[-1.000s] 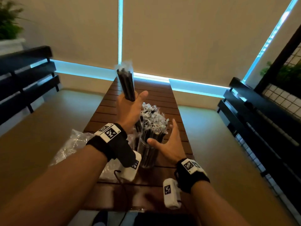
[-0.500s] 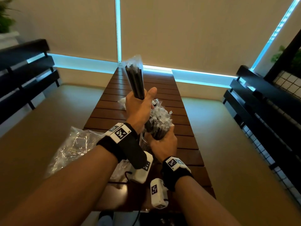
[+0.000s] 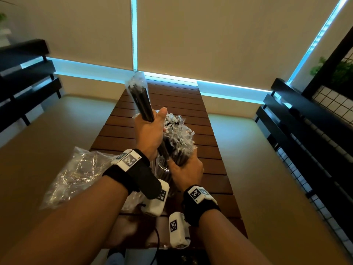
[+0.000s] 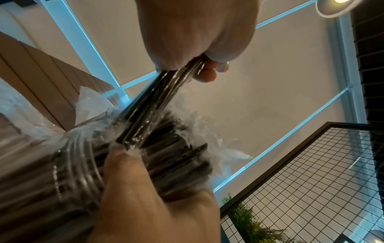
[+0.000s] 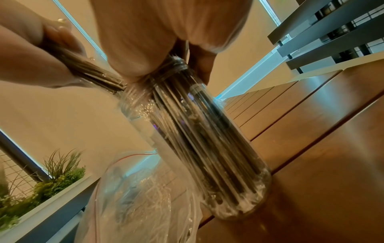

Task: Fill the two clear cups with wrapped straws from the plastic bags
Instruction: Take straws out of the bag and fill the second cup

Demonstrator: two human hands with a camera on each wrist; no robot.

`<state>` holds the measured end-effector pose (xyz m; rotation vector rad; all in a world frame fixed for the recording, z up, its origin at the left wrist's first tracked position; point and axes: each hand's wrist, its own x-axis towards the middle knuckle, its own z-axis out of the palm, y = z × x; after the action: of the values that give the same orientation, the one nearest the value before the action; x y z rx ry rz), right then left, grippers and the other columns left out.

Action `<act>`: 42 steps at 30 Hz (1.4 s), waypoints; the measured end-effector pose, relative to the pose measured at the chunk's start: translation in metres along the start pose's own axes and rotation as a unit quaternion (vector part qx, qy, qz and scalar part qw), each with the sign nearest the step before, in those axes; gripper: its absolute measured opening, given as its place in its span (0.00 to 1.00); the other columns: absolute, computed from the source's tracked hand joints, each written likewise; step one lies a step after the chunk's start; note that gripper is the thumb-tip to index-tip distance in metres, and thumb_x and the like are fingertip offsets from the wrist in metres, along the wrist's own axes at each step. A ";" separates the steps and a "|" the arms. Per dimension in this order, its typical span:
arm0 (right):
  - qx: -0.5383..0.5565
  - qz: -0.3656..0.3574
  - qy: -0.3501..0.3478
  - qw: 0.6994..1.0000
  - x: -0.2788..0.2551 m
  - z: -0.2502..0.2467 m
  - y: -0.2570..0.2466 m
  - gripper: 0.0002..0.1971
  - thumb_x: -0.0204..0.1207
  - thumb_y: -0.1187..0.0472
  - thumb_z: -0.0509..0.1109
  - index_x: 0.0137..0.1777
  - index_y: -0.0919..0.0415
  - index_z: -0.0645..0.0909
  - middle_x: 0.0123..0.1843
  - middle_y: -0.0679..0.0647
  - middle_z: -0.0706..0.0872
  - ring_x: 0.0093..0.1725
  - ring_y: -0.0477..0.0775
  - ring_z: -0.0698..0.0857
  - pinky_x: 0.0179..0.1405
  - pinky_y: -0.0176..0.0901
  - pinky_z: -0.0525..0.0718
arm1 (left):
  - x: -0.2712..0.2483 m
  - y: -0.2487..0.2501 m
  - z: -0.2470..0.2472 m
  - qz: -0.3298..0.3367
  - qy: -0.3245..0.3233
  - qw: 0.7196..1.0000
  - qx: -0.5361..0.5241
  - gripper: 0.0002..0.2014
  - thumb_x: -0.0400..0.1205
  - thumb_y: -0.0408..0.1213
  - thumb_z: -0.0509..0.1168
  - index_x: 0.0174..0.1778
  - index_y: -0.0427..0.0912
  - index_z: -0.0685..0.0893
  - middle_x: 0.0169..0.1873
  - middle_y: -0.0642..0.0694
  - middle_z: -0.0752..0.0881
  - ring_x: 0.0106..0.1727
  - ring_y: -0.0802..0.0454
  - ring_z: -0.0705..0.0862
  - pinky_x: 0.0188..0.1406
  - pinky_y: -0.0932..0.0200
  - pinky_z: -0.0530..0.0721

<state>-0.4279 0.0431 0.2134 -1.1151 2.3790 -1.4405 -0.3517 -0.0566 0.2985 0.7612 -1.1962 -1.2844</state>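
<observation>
My left hand (image 3: 150,131) grips a bundle of black wrapped straws (image 3: 139,100), tilted with its top away from me. The bundle's lower end (image 4: 135,131) reaches the mouth of a clear cup (image 5: 218,156) that stands on the wooden table (image 3: 172,104). The cup is packed with the straws in the cup (image 3: 178,138), their clear wrapper ends sticking up. My right hand (image 3: 186,170) is curled round those straws just above the cup's rim (image 4: 79,164). From the head view the cup is mostly hidden behind my hands. A second cup is not visible.
A crumpled clear plastic bag (image 3: 76,173) lies at the table's left edge, close to the cup (image 5: 135,197). Black slatted benches (image 3: 305,131) flank the table. A plant and wire grid (image 4: 311,189) stand to the right.
My right hand, open beside the cup a second ago, has closed round the straws in it. My left hand has brought the bundle's lower end down to the cup's mouth.
</observation>
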 end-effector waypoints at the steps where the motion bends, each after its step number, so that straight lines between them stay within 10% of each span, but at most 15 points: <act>1: 0.000 -0.003 -0.002 1.000 -0.001 0.000 0.001 0.28 0.69 0.49 0.79 0.66 0.53 0.75 0.50 0.50 0.90 0.53 0.57 0.89 0.50 0.40 0.81 | 0.002 0.000 0.001 -0.009 0.008 1.000 -0.001 0.17 0.81 0.38 0.73 0.30 0.46 0.72 0.22 0.49 0.75 0.23 0.55 0.76 0.28 0.60 0.81; 9: 0.080 -0.012 -0.060 0.995 -0.010 0.005 0.009 0.33 0.67 0.50 0.75 0.71 0.49 0.65 0.60 0.51 0.84 0.58 0.54 0.86 0.57 0.50 0.86 | 0.003 -0.007 0.006 -0.025 0.026 0.999 0.033 0.17 0.79 0.44 0.74 0.30 0.46 0.73 0.23 0.48 0.77 0.27 0.50 0.78 0.36 0.49 0.84; 14: 0.092 -0.005 -0.078 0.993 -0.008 0.007 0.006 0.46 0.56 0.28 0.79 0.70 0.42 0.63 0.64 0.45 0.83 0.61 0.50 0.85 0.61 0.53 0.86 | -0.014 -0.017 -0.002 -0.012 -0.011 0.997 0.078 0.19 0.78 0.49 0.74 0.30 0.46 0.74 0.25 0.47 0.79 0.27 0.50 0.80 0.32 0.51 0.85; 20: 0.063 -0.007 -0.055 0.996 -0.009 0.009 -0.002 0.43 0.54 0.31 0.75 0.68 0.41 0.64 0.60 0.46 0.83 0.57 0.53 0.86 0.53 0.56 0.88 | -0.038 -0.020 -0.009 -0.003 -0.047 0.982 0.183 0.16 0.80 0.47 0.72 0.34 0.52 0.70 0.55 0.35 0.77 0.48 0.45 0.81 0.47 0.51 0.82; 26: 0.071 -0.017 -0.048 0.996 -0.010 0.014 0.002 0.41 0.56 0.35 0.77 0.68 0.45 0.67 0.60 0.46 0.79 0.58 0.52 0.83 0.54 0.58 0.87 | -0.030 -0.034 -0.023 -0.006 -0.138 0.970 0.200 0.23 0.73 0.69 0.69 0.29 0.53 0.76 0.44 0.31 0.77 0.38 0.48 0.79 0.47 0.41 0.87; 34: 0.062 -0.012 -0.049 0.997 -0.007 0.014 0.003 0.41 0.55 0.34 0.82 0.66 0.46 0.69 0.60 0.44 0.80 0.58 0.50 0.83 0.55 0.55 0.88 | -0.030 0.018 -0.029 0.147 -0.151 0.930 0.299 0.47 0.65 0.67 0.74 0.77 0.49 0.68 0.72 0.45 0.66 0.71 0.51 0.71 0.70 0.53 0.76; 38: 0.061 -0.015 -0.040 0.997 -0.009 0.014 0.004 0.43 0.53 0.33 0.81 0.68 0.47 0.69 0.61 0.45 0.80 0.61 0.51 0.83 0.58 0.54 0.87 | -0.006 0.065 -0.002 0.338 -0.244 0.820 0.391 0.30 0.81 0.58 0.65 0.76 0.47 0.76 0.74 0.44 0.75 0.76 0.49 0.72 0.75 0.50 0.71; 42: 0.062 -0.012 -0.043 0.997 -0.009 0.015 0.004 0.43 0.52 0.33 0.81 0.67 0.44 0.70 0.63 0.44 0.81 0.63 0.50 0.83 0.59 0.56 0.86 | 0.003 0.060 0.002 0.271 -0.385 0.682 0.560 0.23 0.91 0.49 0.49 0.64 0.41 0.84 0.70 0.42 0.82 0.78 0.45 0.71 0.78 0.43 0.65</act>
<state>-0.4168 0.0396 0.2001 -1.1534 2.1948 -1.4935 -0.3357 -0.0480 0.3560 0.5564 -2.7547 -0.1621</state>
